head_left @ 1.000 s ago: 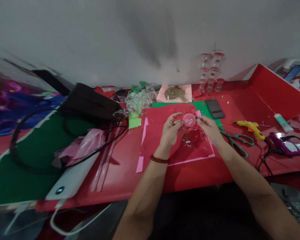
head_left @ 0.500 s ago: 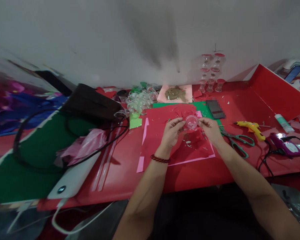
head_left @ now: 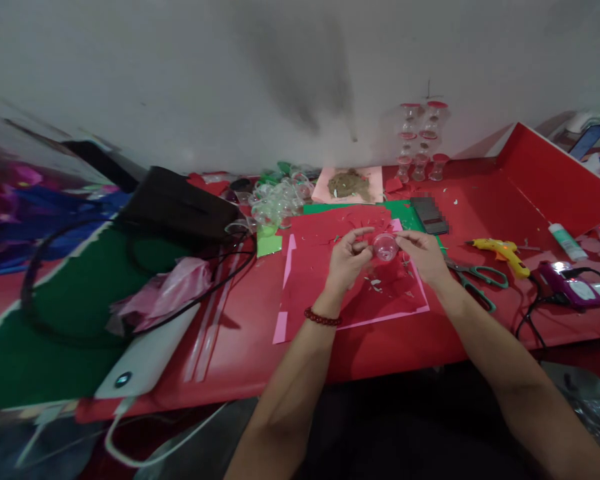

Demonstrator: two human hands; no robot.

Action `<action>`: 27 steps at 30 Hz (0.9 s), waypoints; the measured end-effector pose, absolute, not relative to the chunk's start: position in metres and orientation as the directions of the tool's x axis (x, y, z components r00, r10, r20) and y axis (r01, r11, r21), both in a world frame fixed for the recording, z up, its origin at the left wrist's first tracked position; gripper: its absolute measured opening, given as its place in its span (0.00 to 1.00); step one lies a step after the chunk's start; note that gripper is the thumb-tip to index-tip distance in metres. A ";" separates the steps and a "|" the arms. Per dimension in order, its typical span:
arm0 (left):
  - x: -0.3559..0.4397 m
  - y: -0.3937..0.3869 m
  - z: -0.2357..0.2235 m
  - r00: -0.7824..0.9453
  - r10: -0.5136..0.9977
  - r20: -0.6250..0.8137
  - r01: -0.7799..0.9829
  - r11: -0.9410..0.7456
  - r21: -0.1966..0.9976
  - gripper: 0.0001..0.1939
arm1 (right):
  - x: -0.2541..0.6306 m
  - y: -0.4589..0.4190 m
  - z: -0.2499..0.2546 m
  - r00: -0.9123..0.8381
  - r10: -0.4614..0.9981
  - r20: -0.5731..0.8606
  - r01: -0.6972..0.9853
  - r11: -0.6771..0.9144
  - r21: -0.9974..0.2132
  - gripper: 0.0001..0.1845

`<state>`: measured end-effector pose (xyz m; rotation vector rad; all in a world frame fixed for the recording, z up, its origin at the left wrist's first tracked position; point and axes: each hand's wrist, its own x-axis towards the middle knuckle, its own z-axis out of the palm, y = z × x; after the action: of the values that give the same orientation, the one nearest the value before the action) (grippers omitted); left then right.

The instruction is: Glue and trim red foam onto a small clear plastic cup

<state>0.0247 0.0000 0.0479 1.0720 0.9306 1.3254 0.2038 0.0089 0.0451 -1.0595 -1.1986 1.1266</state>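
A small clear plastic cup (head_left: 385,245) is held above a red paper sheet (head_left: 330,293) between both hands. My left hand (head_left: 347,260), with a red bead bracelet at the wrist, pinches the cup's left side with curled fingers. My right hand (head_left: 423,257) grips the cup's right side with thumb and fingers. Paper scraps lie on the sheet under the hands.
Green-handled scissors (head_left: 473,280), a yellow glue gun (head_left: 503,253) and a purple tool with a cable (head_left: 570,290) lie to the right. A pile of clear cups (head_left: 277,200), a black bag (head_left: 177,207), a pink bag (head_left: 163,293) and stacked cup towers (head_left: 423,143) stand behind and left.
The cup has tipped and shifted slightly right between the hands; the left fingers have regripped it. The view has moved a little.
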 end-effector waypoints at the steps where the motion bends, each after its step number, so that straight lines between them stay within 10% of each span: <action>1: 0.025 0.000 0.048 0.050 0.997 0.065 -0.276 -0.049 0.960 0.25 | 0.204 0.009 0.046 0.021 0.990 0.142 -0.062 0.143 -0.988 0.13; 27: 0.022 0.003 0.045 0.028 1.000 0.006 -0.466 0.008 0.885 0.20 | 0.204 0.005 0.048 -0.004 0.995 0.104 -0.138 0.102 -0.985 0.18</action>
<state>0.0218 0.0034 0.0451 0.8579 0.8264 1.3789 0.2040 0.0047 0.0479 -1.0275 -1.1628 1.2031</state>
